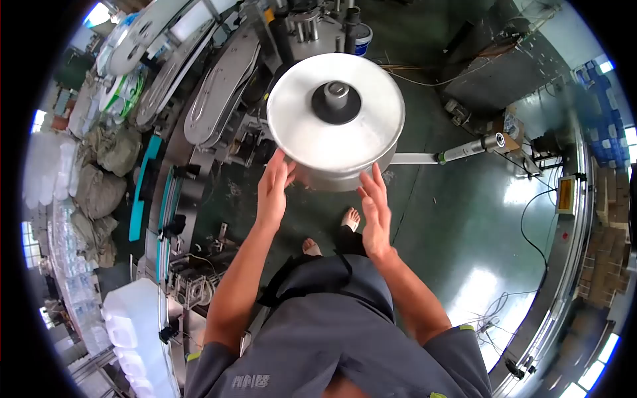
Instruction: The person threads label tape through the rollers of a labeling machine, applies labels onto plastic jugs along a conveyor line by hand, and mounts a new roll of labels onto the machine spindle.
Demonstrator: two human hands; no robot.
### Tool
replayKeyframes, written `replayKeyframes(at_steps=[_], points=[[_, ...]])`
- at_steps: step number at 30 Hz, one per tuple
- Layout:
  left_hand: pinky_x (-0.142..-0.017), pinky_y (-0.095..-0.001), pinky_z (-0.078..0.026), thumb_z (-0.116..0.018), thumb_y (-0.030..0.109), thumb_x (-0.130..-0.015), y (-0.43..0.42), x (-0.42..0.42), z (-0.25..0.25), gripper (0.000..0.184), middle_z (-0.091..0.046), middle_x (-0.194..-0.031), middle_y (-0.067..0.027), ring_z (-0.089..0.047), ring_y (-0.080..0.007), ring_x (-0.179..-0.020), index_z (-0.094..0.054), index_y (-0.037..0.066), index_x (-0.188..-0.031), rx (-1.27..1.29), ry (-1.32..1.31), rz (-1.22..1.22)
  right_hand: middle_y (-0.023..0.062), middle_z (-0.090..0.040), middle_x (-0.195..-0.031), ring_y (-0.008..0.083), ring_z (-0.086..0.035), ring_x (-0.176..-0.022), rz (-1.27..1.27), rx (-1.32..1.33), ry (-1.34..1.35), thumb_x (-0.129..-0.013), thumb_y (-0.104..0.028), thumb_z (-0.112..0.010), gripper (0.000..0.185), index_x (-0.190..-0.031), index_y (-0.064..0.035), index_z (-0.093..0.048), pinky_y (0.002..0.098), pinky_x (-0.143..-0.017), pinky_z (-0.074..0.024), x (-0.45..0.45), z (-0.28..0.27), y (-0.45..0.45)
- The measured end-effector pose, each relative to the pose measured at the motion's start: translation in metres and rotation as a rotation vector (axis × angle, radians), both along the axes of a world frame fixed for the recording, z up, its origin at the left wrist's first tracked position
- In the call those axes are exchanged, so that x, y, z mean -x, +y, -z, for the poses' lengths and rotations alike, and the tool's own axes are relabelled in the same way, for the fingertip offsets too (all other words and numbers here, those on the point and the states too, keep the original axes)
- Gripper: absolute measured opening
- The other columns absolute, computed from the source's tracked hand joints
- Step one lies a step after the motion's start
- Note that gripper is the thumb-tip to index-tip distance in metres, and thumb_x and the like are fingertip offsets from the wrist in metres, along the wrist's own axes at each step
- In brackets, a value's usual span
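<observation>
A round, silvery metal disc (292, 106) with a black hub and a metal knob at its centre lies in front of me. Beneath its near edge shows a cylindrical rim (332, 181). My left hand (273, 189) is at the disc's near left edge, fingers extended upward and thumb apart. At the near right edge is my right hand (375, 209), its fingers spread and pointing toward the rim. Both palms face inward. Whether the fingertips touch the rim is hard to tell.
Left of the disc are metal machine plates (222, 89) and a teal guide rail (144, 189). A metal arm with a green-ringed cylinder (464, 151) extends right. A conveyor (564, 265) curves along the right; loose cables (491, 315) lie on the floor.
</observation>
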State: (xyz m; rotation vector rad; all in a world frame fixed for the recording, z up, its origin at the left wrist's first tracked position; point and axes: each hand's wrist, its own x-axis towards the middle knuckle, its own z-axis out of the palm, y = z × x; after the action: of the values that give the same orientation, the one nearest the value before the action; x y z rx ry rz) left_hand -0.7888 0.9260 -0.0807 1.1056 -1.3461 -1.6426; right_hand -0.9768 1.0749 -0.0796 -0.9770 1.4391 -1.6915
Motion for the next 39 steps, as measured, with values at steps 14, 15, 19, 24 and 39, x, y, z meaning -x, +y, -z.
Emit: replayKeyframes(at_steps=[14, 15, 19, 24, 39], points=[[-0.121, -0.0357, -0.036, -0.066, 0.025, -0.105, -0.019, -0.021, 0.023, 0.073, -0.038, -0.164, -0.0247, -0.042, -0.0274, -0.15, -0.031, -0.011, -0.158, 0.081, 0.154, 0.004, -0.0034, -0.05, -0.15, 0.0125, -0.042, -0.14, 0.223, -0.178, -0.385, -0.106, -0.054, -0.046, 0.055, -0.146, -0.0162, -0.05, 0.0421, -0.118, -0.0305, 0.019, -0.023, -0.061], [-0.121, -0.0356, -0.036, -0.066, 0.026, -0.105, -0.017, -0.018, 0.031, 0.073, -0.038, -0.164, -0.0245, -0.042, -0.0271, -0.15, -0.032, -0.011, -0.157, 0.058, 0.157, 0.002, -0.0028, -0.047, -0.154, 0.0134, -0.04, -0.142, 0.177, -0.167, -0.388, -0.107, -0.055, -0.042, 0.058, -0.148, -0.0153, -0.048, 0.0434, -0.118, -0.0301, 0.014, -0.028, -0.055], [-0.124, -0.0367, -0.03, -0.062, 0.039, -0.106, 0.003, 0.001, 0.028, 0.076, -0.039, -0.163, -0.0239, -0.039, -0.0275, -0.152, -0.035, -0.01, -0.156, 0.022, 0.149, -0.142, 0.0088, -0.023, -0.171, 0.0233, -0.032, -0.154, -0.005, -0.138, -0.545, -0.11, -0.053, -0.029, 0.073, -0.163, -0.003, -0.027, 0.0473, -0.122, -0.0321, 0.006, -0.023, -0.017], [-0.128, -0.0388, -0.019, -0.058, 0.053, -0.105, 0.018, 0.046, 0.011, 0.1, -0.013, -0.173, -0.023, -0.019, -0.0292, -0.159, -0.002, -0.006, -0.164, 0.209, -0.035, -0.082, 0.0136, -0.032, -0.169, 0.0287, -0.035, -0.154, 0.091, -0.176, -0.521, -0.112, -0.048, -0.032, 0.07, -0.162, 0.0013, -0.03, 0.044, -0.123, -0.0336, 0.081, -0.001, -0.006], [-0.12, -0.0491, -0.036, -0.052, 0.048, -0.109, 0.063, 0.059, 0.016, 0.073, -0.028, -0.17, -0.0129, -0.039, -0.0348, -0.15, -0.028, 0.006, -0.164, 0.126, -0.086, -0.22, 0.0167, -0.037, -0.166, 0.0315, -0.033, -0.155, 0.079, -0.074, 0.157, -0.103, -0.026, -0.064, 0.066, -0.16, -0.0051, -0.038, 0.0443, -0.124, -0.0329, 0.039, 0.056, -0.01]])
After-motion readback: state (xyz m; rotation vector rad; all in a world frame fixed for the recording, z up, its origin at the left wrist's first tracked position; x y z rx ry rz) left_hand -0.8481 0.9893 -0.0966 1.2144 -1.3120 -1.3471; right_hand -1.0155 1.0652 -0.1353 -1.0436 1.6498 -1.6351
